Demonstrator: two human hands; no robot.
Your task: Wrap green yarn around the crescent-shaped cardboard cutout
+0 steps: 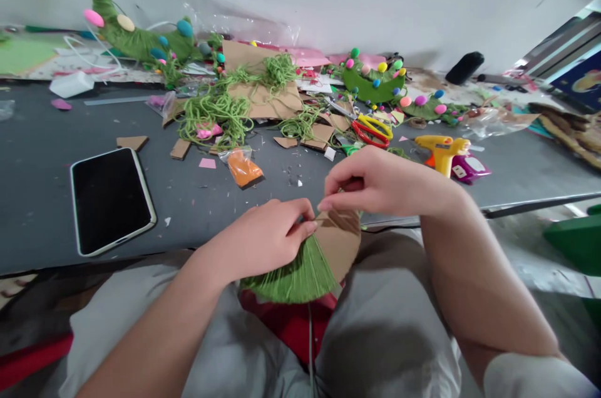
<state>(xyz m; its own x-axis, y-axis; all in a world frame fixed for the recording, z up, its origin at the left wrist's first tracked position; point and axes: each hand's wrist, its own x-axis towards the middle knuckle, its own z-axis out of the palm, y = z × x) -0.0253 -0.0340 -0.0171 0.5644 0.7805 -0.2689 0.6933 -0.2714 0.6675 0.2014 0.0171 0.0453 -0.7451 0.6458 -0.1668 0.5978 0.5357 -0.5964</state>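
Note:
A curved piece of cardboard [342,241] lies over my lap, its left part wrapped in green yarn [300,273]. My left hand [272,235] grips the wrapped part from above, thumb and fingertips closed at its upper edge. Right beside those fingertips, my right hand [361,182] is pinched over the cardboard's top edge, on what looks like a thin strand of yarn. The strand is mostly hidden by the fingers. A loose pale strand [310,338] hangs down below the wrapped piece between my knees.
On the grey table lie a tablet or phone [113,201], a tangle of green yarn [218,113], an orange packet [244,168], scissors [370,129] and a yellow glue gun [441,149]. Green crescents with coloured pompoms [141,35] stand along the wall. Cardboard scraps [263,101] are scattered about.

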